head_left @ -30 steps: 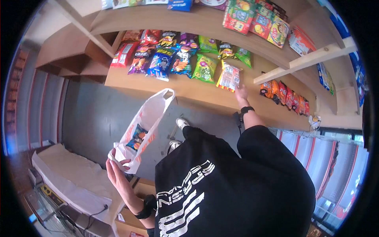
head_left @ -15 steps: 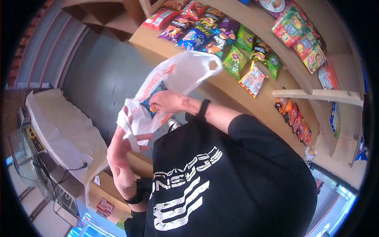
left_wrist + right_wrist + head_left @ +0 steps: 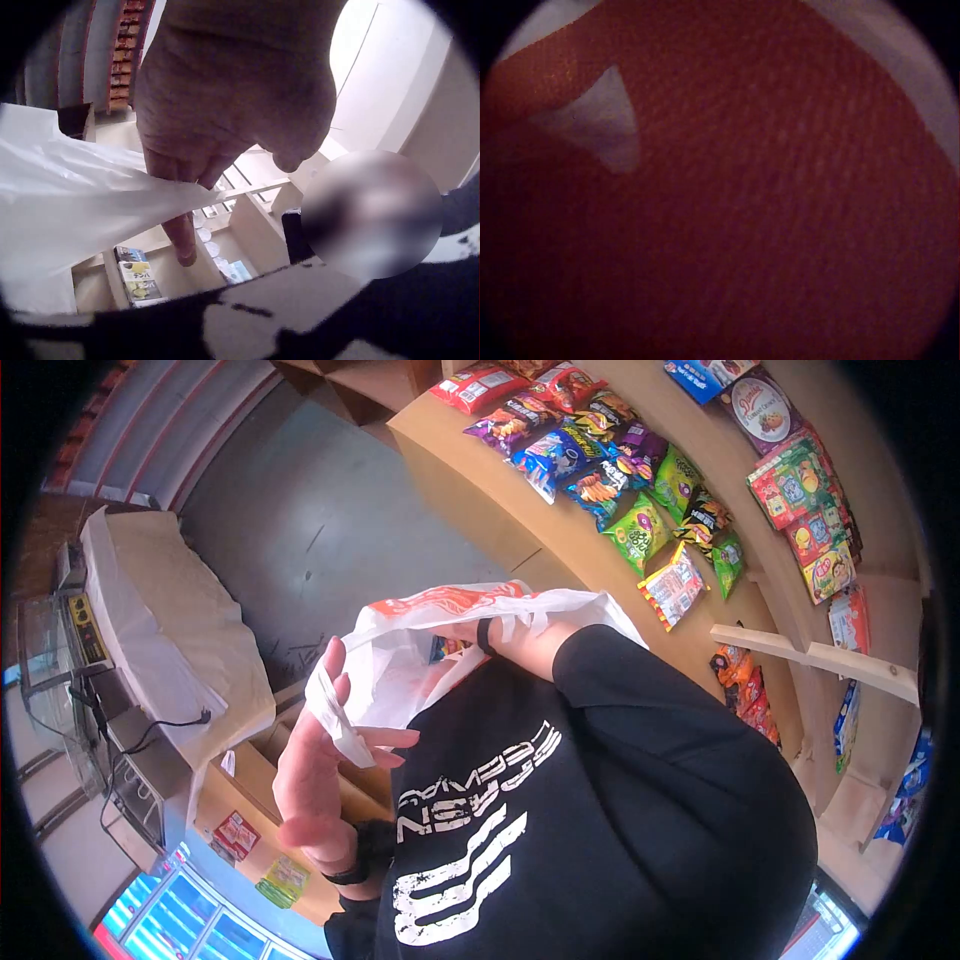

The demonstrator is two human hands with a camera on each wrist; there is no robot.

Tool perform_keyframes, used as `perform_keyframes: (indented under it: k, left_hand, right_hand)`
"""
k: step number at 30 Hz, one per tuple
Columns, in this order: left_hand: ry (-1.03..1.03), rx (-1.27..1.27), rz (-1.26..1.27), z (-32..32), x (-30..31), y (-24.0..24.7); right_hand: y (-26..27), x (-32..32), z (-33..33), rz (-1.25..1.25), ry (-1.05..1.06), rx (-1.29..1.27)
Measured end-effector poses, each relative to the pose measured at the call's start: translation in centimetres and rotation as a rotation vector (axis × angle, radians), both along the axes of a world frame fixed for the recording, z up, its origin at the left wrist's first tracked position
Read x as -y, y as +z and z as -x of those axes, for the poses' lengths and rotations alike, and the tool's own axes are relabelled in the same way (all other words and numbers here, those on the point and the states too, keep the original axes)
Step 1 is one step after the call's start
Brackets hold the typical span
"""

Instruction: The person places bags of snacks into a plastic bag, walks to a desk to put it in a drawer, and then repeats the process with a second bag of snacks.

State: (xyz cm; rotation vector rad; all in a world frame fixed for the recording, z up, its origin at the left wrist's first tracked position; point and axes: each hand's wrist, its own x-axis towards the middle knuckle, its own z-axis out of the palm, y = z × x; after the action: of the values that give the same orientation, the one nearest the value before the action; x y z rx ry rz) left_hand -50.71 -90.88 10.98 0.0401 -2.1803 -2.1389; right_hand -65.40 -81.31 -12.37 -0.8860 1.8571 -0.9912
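In the head view a white plastic bag (image 3: 385, 660) with orange print hangs open in front of the black shirt. My left hand (image 3: 315, 760) holds it by a handle looped round the fingers, thumb sticking out. The left wrist view shows the bag's stretched handle (image 3: 176, 195) running into the left hand (image 3: 232, 90). My right hand (image 3: 460, 631) is down inside the bag, mostly hidden behind its side. A colourful snack packet (image 3: 447, 648) shows in the bag beside it. Skin of the right hand (image 3: 765, 202) fills the right wrist view; I cannot tell what it holds.
Several chip bags (image 3: 560, 455) lie in rows on the wooden shelf (image 3: 450, 465), with a white and red packet (image 3: 675, 588) at the near edge. Boxed snacks (image 3: 800, 500) stand on the upper shelf. A covered counter (image 3: 170, 630) is at left.
My right hand has left the white and red packet on the shelf and gone into the bag. The left hand has kept the handle. The bag has come closer to the body.
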Motion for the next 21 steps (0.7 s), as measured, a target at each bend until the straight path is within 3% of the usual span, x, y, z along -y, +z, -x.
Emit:
perform_keyframes:
  k: [3,8,10,11,12,14,16,18,21]
  left_hand:
    - [0.146,0.078,-0.014,0.7,-0.2,-0.8]
    - [0.177,0.033,-0.041,3.2,0.8,-4.9]
    - [0.289,0.078,0.183,4.5,1.2,-7.1]
    - [0.301,0.089,0.198,5.0,1.5,-8.0]
    - [0.311,0.101,0.213,5.3,2.0,-8.7]
    - [0.282,0.114,0.142,5.9,3.1,-9.7]
    - [0.309,0.133,0.120,6.6,3.0,-9.8]
    - [0.242,0.139,0.152,7.3,3.2,-10.0]
    - [0.187,0.192,0.189,8.9,3.7,-11.5]
  right_hand:
    - [0.5,-1.1,0.5,0.060,0.002,-0.040]
    - [1.8,-4.8,1.0,0.141,-0.046,-0.123]
    - [2.9,-6.7,0.9,0.173,-0.079,-0.162]
    - [3.9,-7.9,0.5,0.368,-0.194,-0.339]
    - [5.1,-9.1,0.8,0.360,-0.231,-0.354]
    - [6.8,-11.7,1.1,0.396,-0.404,-0.131]
    - [6.3,-14.8,1.5,0.483,-0.644,-0.139]
    - [7.1,-17.6,1.2,0.766,-1.010,0.085]
    - [6.5,-24.4,1.1,0.883,-1.424,0.086]
